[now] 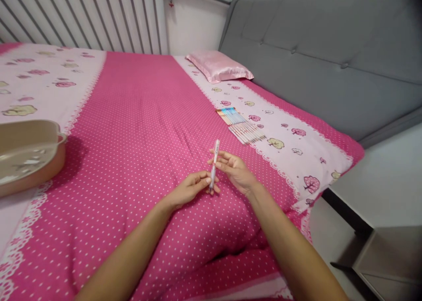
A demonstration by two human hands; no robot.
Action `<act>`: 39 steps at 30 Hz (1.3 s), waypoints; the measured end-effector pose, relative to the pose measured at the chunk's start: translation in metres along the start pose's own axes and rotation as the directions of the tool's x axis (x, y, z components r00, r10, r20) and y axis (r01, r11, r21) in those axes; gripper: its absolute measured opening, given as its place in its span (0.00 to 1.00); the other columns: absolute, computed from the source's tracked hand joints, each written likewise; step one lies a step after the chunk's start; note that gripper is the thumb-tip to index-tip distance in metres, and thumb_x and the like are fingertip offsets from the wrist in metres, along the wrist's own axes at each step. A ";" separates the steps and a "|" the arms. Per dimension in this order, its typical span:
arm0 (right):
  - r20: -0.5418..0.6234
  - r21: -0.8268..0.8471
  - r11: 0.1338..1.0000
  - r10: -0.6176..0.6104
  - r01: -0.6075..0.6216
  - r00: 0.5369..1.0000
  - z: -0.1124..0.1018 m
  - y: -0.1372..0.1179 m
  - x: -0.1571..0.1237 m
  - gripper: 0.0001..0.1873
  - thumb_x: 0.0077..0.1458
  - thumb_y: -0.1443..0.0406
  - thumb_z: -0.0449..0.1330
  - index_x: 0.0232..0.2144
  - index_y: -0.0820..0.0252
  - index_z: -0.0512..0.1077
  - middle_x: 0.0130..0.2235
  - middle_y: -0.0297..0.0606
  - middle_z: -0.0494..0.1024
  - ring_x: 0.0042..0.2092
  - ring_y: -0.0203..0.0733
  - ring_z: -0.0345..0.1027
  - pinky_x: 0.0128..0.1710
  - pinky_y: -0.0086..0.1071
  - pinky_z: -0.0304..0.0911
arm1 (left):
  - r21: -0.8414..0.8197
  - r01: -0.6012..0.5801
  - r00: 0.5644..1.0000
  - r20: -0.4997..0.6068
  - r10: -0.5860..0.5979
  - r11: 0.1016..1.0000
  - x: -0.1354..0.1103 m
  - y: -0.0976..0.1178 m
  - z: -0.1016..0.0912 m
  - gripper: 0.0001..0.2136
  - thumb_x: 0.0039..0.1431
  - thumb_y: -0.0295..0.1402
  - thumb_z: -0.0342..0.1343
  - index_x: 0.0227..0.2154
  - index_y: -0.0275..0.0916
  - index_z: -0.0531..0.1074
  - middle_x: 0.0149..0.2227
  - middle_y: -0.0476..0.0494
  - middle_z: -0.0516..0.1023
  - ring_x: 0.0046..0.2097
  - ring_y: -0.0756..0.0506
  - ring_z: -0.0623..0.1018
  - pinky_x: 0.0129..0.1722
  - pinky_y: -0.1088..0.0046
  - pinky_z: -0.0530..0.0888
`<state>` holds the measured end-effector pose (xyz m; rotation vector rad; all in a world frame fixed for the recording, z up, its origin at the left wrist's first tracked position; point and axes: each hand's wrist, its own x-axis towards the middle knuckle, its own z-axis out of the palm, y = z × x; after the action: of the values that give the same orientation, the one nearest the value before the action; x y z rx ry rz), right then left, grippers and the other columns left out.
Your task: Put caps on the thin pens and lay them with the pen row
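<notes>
A slim whitish pen [216, 154] stands nearly upright between my two hands, above the pink dotted bedspread [148, 116]. My left hand [193, 187] is closed on its lower end, thumb in front. Higher up, the fingers and thumb of my right hand [235, 171] pinch it around the middle, where a small reddish mark shows. Print runs along the upper part, too small to read. Beyond my right hand, several similar pens [247, 132] lie side by side in a row on the bed, with a group of blue and orange ones [228, 115] at the far end.
A beige plastic basin [49, 160] with white scraps inside sits on the bed at the left. A pink satin pillow [219, 66] lies by the grey padded headboard [313, 46]. Behind the bed is a white radiator [99, 17]; a low cabinet [391, 257] stands at lower right.
</notes>
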<state>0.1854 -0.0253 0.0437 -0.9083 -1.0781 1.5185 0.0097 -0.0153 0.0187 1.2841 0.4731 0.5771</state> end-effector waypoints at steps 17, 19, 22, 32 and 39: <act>-0.013 0.005 1.000 0.007 -0.007 1.000 0.008 0.003 -0.001 0.20 0.40 0.66 0.69 0.39 0.55 0.73 0.31 0.29 0.72 0.33 0.30 0.66 0.37 0.27 0.62 | 0.050 0.008 0.995 -0.101 -0.003 0.999 0.001 0.001 0.000 0.12 0.52 0.39 0.59 0.31 0.34 0.71 0.28 0.43 0.77 0.31 0.49 0.75 0.36 0.69 0.70; 0.044 0.024 0.999 0.028 -0.029 0.999 0.007 0.002 -0.002 0.19 0.45 0.65 0.66 0.42 0.55 0.72 0.35 0.33 0.75 0.36 0.33 0.68 0.39 0.29 0.63 | 0.055 -0.003 0.997 -0.075 0.007 0.998 0.001 0.003 0.000 0.12 0.56 0.39 0.56 0.33 0.34 0.71 0.29 0.42 0.77 0.31 0.49 0.75 0.36 0.69 0.69; 0.069 0.049 0.997 0.049 -0.053 0.996 0.007 0.001 -0.002 0.19 0.48 0.63 0.64 0.45 0.54 0.72 0.40 0.37 0.77 0.38 0.36 0.69 0.39 0.31 0.65 | 0.062 -0.015 0.999 -0.039 0.017 0.998 0.000 0.004 0.000 0.12 0.58 0.39 0.53 0.35 0.34 0.72 0.30 0.41 0.77 0.33 0.48 0.75 0.37 0.70 0.68; -0.017 0.004 0.998 0.057 -0.057 0.998 0.008 0.003 0.001 0.17 0.43 0.64 0.67 0.38 0.58 0.75 0.31 0.35 0.79 0.36 0.36 0.72 0.48 0.36 0.61 | 0.044 0.009 0.992 -0.128 -0.003 0.999 0.002 -0.002 -0.001 0.11 0.52 0.38 0.60 0.29 0.33 0.71 0.28 0.42 0.78 0.30 0.48 0.76 0.35 0.70 0.70; -0.034 -0.053 0.997 0.058 -0.060 0.998 0.012 0.005 0.002 0.14 0.40 0.62 0.69 0.33 0.60 0.77 0.33 0.38 0.80 0.38 0.38 0.72 0.50 0.38 0.60 | 0.157 0.050 0.967 -0.255 -0.008 0.986 0.003 -0.005 -0.002 0.12 0.46 0.38 0.63 0.23 0.33 0.72 0.24 0.42 0.77 0.25 0.50 0.74 0.28 0.73 0.69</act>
<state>0.1726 -0.0262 0.0427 -1.0069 -1.0817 1.5234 0.0111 -0.0127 0.0131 1.3616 0.7638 0.6939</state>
